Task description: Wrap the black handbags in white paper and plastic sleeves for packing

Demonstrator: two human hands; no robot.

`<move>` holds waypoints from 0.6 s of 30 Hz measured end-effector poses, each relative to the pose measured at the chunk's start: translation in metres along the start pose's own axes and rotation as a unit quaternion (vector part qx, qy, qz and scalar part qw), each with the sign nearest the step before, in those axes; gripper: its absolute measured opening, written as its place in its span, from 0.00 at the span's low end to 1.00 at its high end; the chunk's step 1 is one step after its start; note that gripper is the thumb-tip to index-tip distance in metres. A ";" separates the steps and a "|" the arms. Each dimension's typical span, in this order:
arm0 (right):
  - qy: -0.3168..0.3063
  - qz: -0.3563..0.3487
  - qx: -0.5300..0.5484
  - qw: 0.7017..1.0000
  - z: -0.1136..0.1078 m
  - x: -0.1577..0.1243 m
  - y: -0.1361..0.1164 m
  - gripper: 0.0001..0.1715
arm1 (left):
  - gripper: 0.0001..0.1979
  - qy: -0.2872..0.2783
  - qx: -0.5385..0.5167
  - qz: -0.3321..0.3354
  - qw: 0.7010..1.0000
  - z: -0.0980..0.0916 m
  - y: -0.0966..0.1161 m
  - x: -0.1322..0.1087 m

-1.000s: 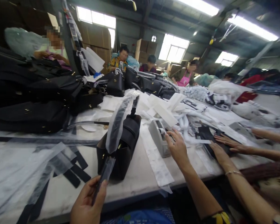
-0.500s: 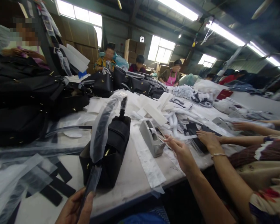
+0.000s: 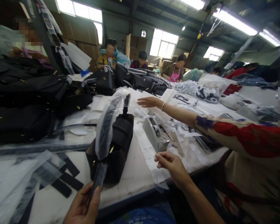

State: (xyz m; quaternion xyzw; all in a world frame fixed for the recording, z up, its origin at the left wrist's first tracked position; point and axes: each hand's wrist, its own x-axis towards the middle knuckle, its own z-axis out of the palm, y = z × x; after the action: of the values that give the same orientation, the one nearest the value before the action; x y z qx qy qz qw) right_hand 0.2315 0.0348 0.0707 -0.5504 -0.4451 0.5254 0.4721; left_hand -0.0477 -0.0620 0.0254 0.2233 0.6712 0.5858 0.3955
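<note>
My left hand (image 3: pixel 85 203) grips the lower end of a dark strap (image 3: pixel 99 177) wrapped in clear film. The strap belongs to a black handbag (image 3: pixel 121 140) standing on the table, its handle (image 3: pixel 106 130) arching up in a puffy translucent wrap. My right hand (image 3: pixel 170 163) is just in front of a grey tape dispenser (image 3: pixel 154 133), thumb and forefinger brought together; whatever lies between them is too small to make out. White sheeting lies under the dispenser.
A co-worker's arm (image 3: pixel 179 115) reaches in from the right over white papers (image 3: pixel 169 95). Black bags (image 3: pixel 25 90) are piled at left, near dark strips (image 3: pixel 63 186). Flat pieces (image 3: pixel 175 140) lie right of the dispenser. Several people sit beyond.
My right hand has drawn back toward me, its fingers closing together. The co-worker's arm has swung forward and left over the papers. The view has shifted slightly; my left hand keeps its hold.
</note>
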 end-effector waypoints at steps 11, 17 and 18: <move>-0.273 -0.005 -0.039 0.961 0.148 -0.033 -0.029 0.18 | 0.17 -0.060 0.002 0.100 0.993 0.001 0.004 -0.006; -0.218 -0.011 -0.166 0.962 0.157 -0.021 -0.016 0.19 | 0.17 -0.080 -0.043 0.067 0.994 -0.001 0.010 -0.008; -0.226 -0.002 -0.162 0.961 0.155 -0.020 -0.014 0.19 | 0.18 -0.091 -0.060 0.038 0.993 -0.001 0.013 -0.010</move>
State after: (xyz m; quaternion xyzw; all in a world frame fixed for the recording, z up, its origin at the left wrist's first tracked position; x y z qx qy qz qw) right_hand 0.0757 0.0255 0.0879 -0.4857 -0.6200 0.5563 0.2648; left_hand -0.0445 -0.0675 0.0407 0.2770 0.5867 0.6172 0.4451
